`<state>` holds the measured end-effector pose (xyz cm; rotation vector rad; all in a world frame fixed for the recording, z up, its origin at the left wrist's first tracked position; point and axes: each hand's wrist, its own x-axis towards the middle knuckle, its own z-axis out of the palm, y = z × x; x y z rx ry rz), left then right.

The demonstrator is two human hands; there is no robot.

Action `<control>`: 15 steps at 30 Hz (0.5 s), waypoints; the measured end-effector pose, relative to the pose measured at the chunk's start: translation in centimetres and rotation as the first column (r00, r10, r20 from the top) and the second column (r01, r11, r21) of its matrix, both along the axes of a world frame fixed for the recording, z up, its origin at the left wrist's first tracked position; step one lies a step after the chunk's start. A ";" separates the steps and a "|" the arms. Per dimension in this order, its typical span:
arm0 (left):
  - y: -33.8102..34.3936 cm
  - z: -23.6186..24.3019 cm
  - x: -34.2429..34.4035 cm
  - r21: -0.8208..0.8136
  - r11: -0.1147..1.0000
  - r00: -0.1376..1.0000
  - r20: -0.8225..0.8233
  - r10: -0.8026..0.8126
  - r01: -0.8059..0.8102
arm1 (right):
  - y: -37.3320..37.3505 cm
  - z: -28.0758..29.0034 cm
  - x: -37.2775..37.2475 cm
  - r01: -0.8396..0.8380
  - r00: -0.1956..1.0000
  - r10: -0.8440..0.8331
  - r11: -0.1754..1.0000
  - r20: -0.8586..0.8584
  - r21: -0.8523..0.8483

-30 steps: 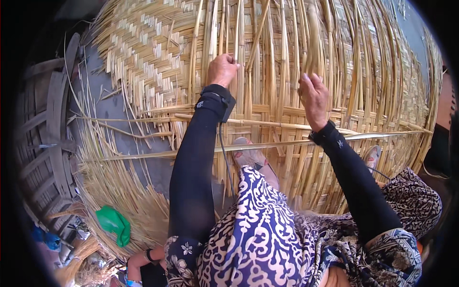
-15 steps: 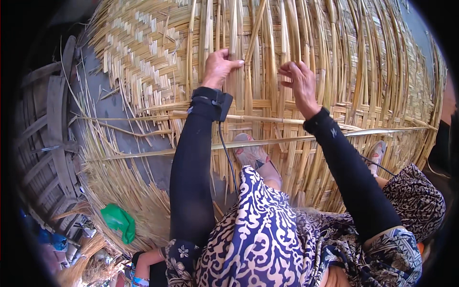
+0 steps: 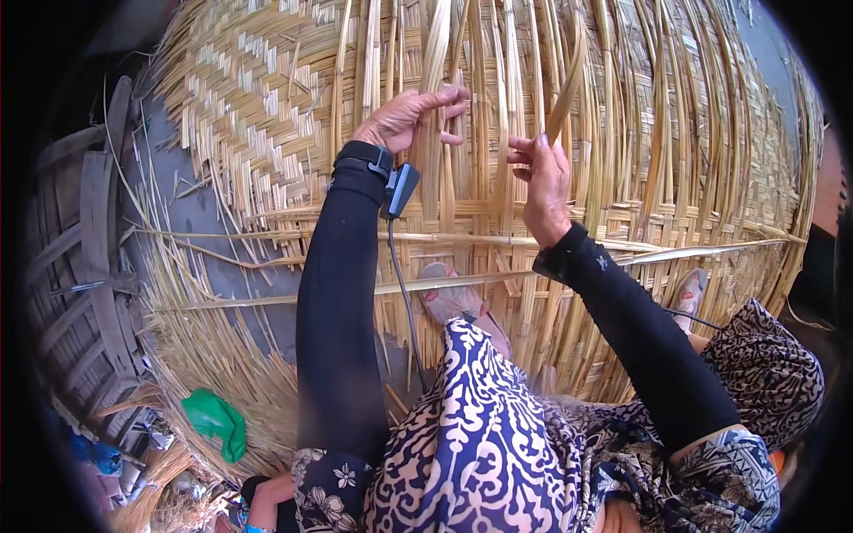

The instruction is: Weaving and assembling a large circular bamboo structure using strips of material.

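Long black sleeves [image 3: 338, 302] cover both forearms to the wrists. Left wrist: black strap carrying a small dark device [image 3: 399, 188] with a thin cable [image 3: 404, 293]. Lap: garment [image 3: 480, 444] patterned navy and cream.

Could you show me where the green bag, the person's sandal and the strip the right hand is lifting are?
Green bag [image 3: 216, 420]: head view, on its crumpled middle.
Sandal [image 3: 447, 299]: head view, on its toe end.
Lifted strip [image 3: 569, 89]: head view, midway along its raised part.
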<state>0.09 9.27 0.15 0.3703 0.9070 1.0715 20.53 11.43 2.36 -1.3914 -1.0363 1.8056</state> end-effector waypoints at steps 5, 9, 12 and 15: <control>0.9 0.4 0.4 -0.060 0.997 0.998 0.032 -0.055 0.056 | 1.4 -0.5 0.3 0.071 0.997 -0.070 0.985 0.011 -0.156; 0.6 0.2 0.0 -0.036 0.999 0.990 -0.137 -0.033 0.028 | 2.0 -1.0 0.3 -0.018 0.999 0.025 0.975 0.028 -0.222; 0.6 0.4 0.3 -0.031 0.999 1.000 -0.003 -0.019 0.019 | 2.8 -1.7 0.2 -0.146 0.987 0.161 0.949 0.030 -0.279; 0.5 0.6 0.7 -0.032 0.999 1.000 0.019 -0.023 0.024 | 3.8 -2.2 0.2 -0.312 0.945 0.326 0.914 0.012 -0.259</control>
